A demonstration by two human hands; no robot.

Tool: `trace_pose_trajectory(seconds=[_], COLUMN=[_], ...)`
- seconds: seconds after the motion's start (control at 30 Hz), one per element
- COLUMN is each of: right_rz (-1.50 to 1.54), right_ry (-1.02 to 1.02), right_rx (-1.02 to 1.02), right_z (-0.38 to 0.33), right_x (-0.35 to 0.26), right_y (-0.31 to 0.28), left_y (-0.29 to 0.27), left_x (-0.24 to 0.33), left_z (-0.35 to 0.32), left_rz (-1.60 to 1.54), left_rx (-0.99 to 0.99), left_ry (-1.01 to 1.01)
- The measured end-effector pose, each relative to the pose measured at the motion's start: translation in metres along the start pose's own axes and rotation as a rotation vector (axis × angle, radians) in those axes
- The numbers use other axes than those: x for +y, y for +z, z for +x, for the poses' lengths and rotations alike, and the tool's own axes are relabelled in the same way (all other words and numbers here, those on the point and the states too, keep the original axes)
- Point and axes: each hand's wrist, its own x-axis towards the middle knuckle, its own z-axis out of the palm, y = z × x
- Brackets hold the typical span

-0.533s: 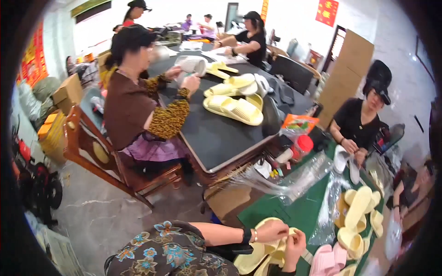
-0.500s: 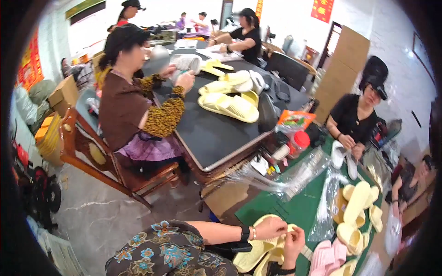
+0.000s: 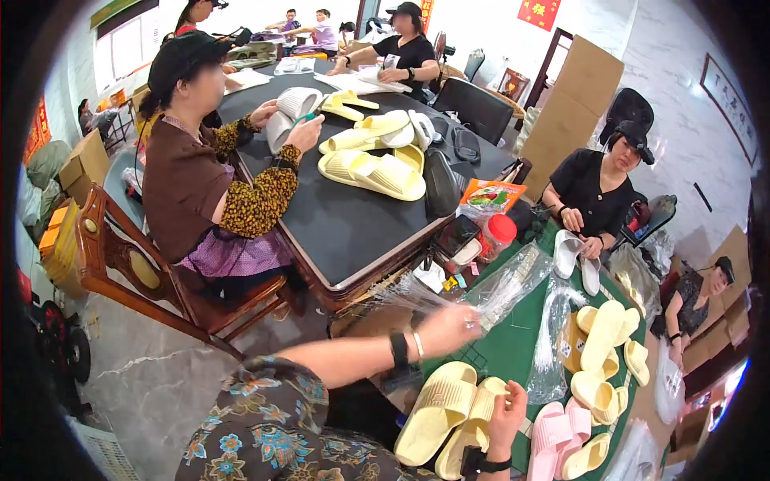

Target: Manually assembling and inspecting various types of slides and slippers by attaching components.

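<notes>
A pair of pale yellow slippers with ribbed straps lies in front of me at the green table's near edge. Just right of the pair, and partly over it, is my right hand; its fingers are bent together, and anything between them is too small to make out. My left hand reaches forward beyond the slippers, blurred by motion, so its fingers cannot be read. It is close to thin clear plastic strands and a clear bag of strands. Pink slippers lie right of my right hand.
More yellow slippers are piled on the right of the green table, beside another clear bag. A red-lidded jar stands farther back. Co-workers handle slippers at a dark table and across the green one.
My hands were together over the yellow slippers. The left has moved away, forward toward the plastic strands; the right stays by the slippers. The view has shifted slightly.
</notes>
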Motion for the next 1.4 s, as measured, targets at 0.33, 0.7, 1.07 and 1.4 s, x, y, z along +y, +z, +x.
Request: trace_pose_trajectory(seconds=[0.33, 0.7, 1.07, 1.4], right_rz=[-0.078, -0.380, -0.322, 0.697], right_ry=[0.051, 0.019, 0.112, 0.544], right_rx=[-0.095, 0.004, 0.845, 0.060], right_z=[-0.040, -0.034, 0.027, -0.002], right_x=[0.061, 0.020, 0.048, 0.029], right_y=[-0.025, -0.078, -0.319, -0.077], left_y=[-0.240, -0.227, -0.167, -0.049], left_x=[-0.236, -0.193, 0.067, 0.072], left_z=[0.098, 0.098, 0.027, -0.050], left_rz=[0.788, -0.132, 0.044, 0.064], left_rx=[0.702, 0.332, -0.321, -1.010], left_ry=[-0.226, -0.353, 0.087, 0.534])
